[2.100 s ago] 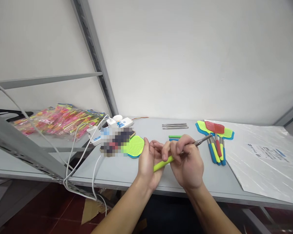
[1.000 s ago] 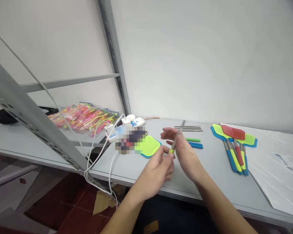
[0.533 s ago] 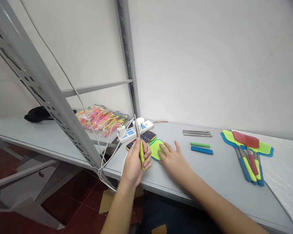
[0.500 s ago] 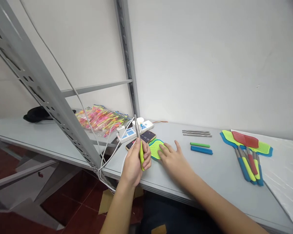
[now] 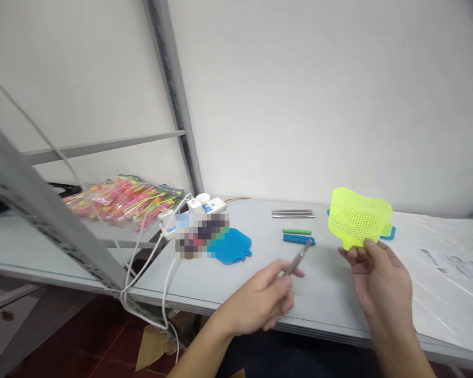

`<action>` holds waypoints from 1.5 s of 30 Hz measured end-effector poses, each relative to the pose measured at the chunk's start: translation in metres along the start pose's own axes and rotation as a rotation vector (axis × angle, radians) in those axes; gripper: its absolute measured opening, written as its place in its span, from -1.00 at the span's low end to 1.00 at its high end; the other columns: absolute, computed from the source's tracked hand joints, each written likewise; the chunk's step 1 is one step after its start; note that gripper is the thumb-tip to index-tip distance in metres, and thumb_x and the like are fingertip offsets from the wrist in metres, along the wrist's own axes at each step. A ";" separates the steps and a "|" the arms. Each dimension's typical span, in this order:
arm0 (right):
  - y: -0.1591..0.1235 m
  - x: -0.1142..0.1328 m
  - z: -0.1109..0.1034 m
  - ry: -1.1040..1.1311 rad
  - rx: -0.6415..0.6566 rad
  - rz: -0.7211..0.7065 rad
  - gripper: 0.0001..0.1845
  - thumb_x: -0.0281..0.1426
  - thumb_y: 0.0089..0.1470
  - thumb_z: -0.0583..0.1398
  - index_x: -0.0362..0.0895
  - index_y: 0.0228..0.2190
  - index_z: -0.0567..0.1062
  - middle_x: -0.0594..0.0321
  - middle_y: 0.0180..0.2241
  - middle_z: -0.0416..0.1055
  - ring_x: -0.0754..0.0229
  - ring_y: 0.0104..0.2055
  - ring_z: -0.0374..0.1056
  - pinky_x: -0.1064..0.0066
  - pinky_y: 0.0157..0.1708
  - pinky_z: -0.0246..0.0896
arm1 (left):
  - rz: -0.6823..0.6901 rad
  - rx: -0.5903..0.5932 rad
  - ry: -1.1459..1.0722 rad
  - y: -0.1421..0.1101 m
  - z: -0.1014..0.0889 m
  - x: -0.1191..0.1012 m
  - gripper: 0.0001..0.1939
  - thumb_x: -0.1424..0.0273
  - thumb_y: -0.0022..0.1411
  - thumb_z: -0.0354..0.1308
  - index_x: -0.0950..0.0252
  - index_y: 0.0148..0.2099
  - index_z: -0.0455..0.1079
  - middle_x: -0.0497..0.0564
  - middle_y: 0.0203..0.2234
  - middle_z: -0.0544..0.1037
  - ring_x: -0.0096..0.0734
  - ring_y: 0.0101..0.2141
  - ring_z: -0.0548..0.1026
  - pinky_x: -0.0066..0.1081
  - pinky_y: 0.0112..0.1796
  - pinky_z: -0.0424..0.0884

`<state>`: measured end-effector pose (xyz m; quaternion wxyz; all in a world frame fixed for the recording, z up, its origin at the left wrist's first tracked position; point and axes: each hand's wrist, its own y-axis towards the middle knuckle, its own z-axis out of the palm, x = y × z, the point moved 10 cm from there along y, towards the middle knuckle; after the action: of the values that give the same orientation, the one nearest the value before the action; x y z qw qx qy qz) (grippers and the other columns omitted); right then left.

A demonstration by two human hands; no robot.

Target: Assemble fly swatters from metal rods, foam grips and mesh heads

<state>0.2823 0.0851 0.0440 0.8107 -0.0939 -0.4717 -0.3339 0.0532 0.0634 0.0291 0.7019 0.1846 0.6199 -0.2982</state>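
Observation:
My left hand [image 5: 258, 302] is closed around a telescopic fly swatter handle, its metal rod [image 5: 299, 257] sticking out up and to the right; the palm and fingers hide the grip. In my right hand [image 5: 382, 283], the neck of a yellow-green fly swatter head [image 5: 358, 218] is pinched, its perforated face raised above the table. Behind that head, a blue and green swatter [image 5: 390, 232] shows only at its edge. A blue swatter head [image 5: 230, 247] lies to the left. Beyond my left hand rest a green grip tube [image 5: 297, 231] and blue grip tubes [image 5: 295, 239].
Several metal rods [image 5: 292, 213] lie near the wall. At left are a white power strip [image 5: 215, 205] with cables, a blurred patch [image 5: 201, 236] over phones, a bag of colourful items [image 5: 130, 202] and a metal shelf post [image 5: 177, 100]. White plastic packaging [image 5: 449, 268] covers the right side.
My right hand has lifted the yellow-green swatter head and carried it right, uncovering a blue one. My left hand has moved right, tilting the handle. The view has turned right.

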 end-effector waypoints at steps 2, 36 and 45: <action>-0.003 -0.003 -0.010 0.075 0.056 0.080 -0.84 -0.39 -0.04 0.29 -0.10 -0.41 0.38 0.43 -0.58 0.27 0.31 -0.57 0.24 0.31 -0.40 0.35 | -0.035 0.057 0.094 0.007 0.021 0.012 -0.64 0.13 0.37 -0.02 0.20 0.06 0.34 -0.18 -0.60 0.25 -0.62 -0.69 0.10 -0.60 -0.65 0.08; -0.047 -0.042 -0.012 0.099 0.139 0.139 -0.73 -0.21 0.22 0.10 -0.08 -0.46 0.25 0.43 -0.66 0.22 0.34 -0.65 0.08 0.45 -0.61 0.01 | -0.097 0.001 0.229 0.025 0.019 0.029 -0.55 0.08 0.34 0.02 0.24 0.10 0.40 -0.19 -0.60 0.06 -0.57 -0.63 0.02 -0.56 -0.64 -0.04; -0.044 -0.046 -0.010 0.065 0.208 0.105 -0.66 -0.19 0.26 0.05 -0.07 -0.51 0.22 0.45 -0.66 0.13 0.35 -0.65 0.05 0.45 -0.63 -0.03 | -0.122 0.034 0.334 0.025 0.022 0.029 -0.50 0.05 0.36 -0.03 0.25 0.16 0.35 -0.20 -0.61 0.05 -0.60 -0.64 0.05 -0.58 -0.63 0.04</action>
<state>0.2467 0.0673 -0.0067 0.8473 -0.0230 -0.4716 -0.2432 0.0877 0.0632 0.0015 0.5665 0.2055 0.7330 -0.3156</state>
